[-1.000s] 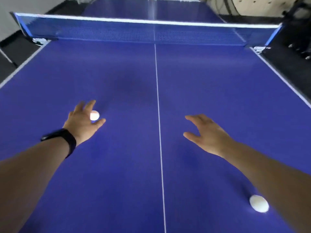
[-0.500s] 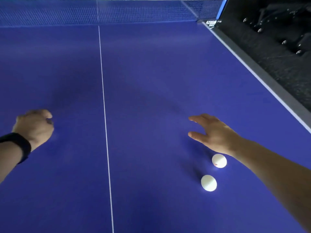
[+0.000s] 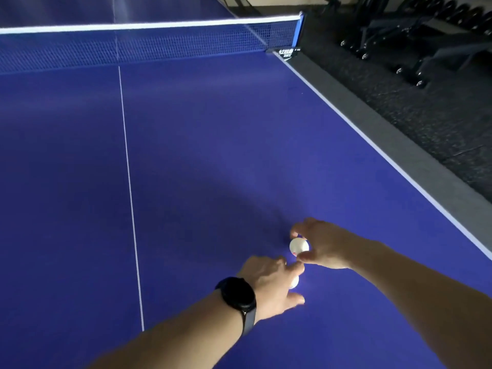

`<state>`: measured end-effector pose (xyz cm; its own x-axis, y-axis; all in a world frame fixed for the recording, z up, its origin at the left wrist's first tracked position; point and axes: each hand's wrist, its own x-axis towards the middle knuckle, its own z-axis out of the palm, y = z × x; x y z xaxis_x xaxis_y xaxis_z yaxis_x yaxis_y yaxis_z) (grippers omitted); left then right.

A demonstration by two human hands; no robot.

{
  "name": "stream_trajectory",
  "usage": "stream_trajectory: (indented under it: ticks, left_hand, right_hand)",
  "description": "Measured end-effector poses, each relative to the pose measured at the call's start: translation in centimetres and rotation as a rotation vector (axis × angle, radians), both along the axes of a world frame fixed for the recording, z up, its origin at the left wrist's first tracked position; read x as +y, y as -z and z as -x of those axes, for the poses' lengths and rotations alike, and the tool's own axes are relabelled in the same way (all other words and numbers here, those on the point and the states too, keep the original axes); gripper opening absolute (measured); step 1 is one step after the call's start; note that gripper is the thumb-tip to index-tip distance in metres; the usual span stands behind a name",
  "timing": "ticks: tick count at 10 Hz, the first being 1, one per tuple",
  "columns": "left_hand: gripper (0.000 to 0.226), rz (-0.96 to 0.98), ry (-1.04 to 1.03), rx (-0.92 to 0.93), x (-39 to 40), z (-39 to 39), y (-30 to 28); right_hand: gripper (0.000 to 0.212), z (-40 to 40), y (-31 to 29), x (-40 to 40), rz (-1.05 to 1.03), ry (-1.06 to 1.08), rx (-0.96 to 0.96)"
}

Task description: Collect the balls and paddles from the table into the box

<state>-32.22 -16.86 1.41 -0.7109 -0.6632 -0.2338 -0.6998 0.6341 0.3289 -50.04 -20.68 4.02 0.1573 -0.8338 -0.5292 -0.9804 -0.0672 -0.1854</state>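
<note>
Two white balls lie close together on the blue table (image 3: 213, 155), right of the centre line. My right hand (image 3: 327, 246) pinches the farther ball (image 3: 299, 246) between thumb and fingertips; it bears a small red mark. My left hand (image 3: 269, 286), with a black watch on the wrist, curls over the nearer ball (image 3: 294, 282), which shows only partly between thumb and fingers. The two hands almost touch. What else the left palm holds is hidden. I see neither paddles nor the box.
The net (image 3: 133, 46) spans the table at the far end. The white centre line (image 3: 127, 182) runs left of my hands. The table's right edge (image 3: 399, 169) borders dark floor with black wheeled equipment (image 3: 399, 49) at the upper right.
My left hand closed over a ball on the left half, then crossed the centre line to the nearer ball. My right hand dropped back onto the farther ball. The view swung right.
</note>
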Motion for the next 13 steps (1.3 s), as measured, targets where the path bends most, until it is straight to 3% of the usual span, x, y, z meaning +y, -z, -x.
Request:
stream_trajectory:
  ticks: [1, 3, 5, 6, 7, 9, 10, 11, 13]
  left_hand:
    - [0.023, 0.027, -0.098, 0.034, 0.0, -0.6, 1.2]
    - [0.026, 0.089, -0.377, 0.054, 2.0, -12.7, -2.9]
    - [0.034, 0.183, -0.867, 0.029, 13.2, -34.7, -8.1]
    - [0.043, 0.204, -1.009, -0.062, 21.1, -44.7, -8.9]
    - [0.035, 0.22, -1.182, -0.047, 27.9, -51.6, -8.8]
    - [0.018, 0.243, -1.417, 0.129, 35.4, -56.8, -4.3]
    - [0.022, 0.254, -1.455, 0.186, 35.6, -58.0, -1.7]
    - [0.026, 0.217, -1.405, 0.169, 35.7, -57.9, 0.5]
    - [0.043, 0.053, -1.271, 0.141, 35.6, -56.0, 2.0]
  right_hand:
    - [0.035, -0.1, 0.6, 1.2, 0.052, 0.042, -0.037]
    - [0.026, -5.7, -1.7, 3.1, 0.118, 0.012, -0.169]
    - [0.024, -22.8, -6.0, 7.5, 0.083, -0.251, -0.319]
    - [0.023, -32.4, -7.4, 11.2, 0.069, -0.418, -0.382]
    - [0.025, -41.6, -7.9, 15.4, 0.092, -0.579, -0.458]
    - [0.03, -55.7, -4.6, 24.7, 0.181, -0.861, -0.462]
    - [0.029, -59.0, -1.4, 27.9, 0.266, -0.948, -0.38]
    - [0.021, -59.9, 0.7, 29.9, 0.35, -1.008, -0.305]
    - [0.037, -59.5, -0.2, 30.8, 0.299, -0.963, -0.226]
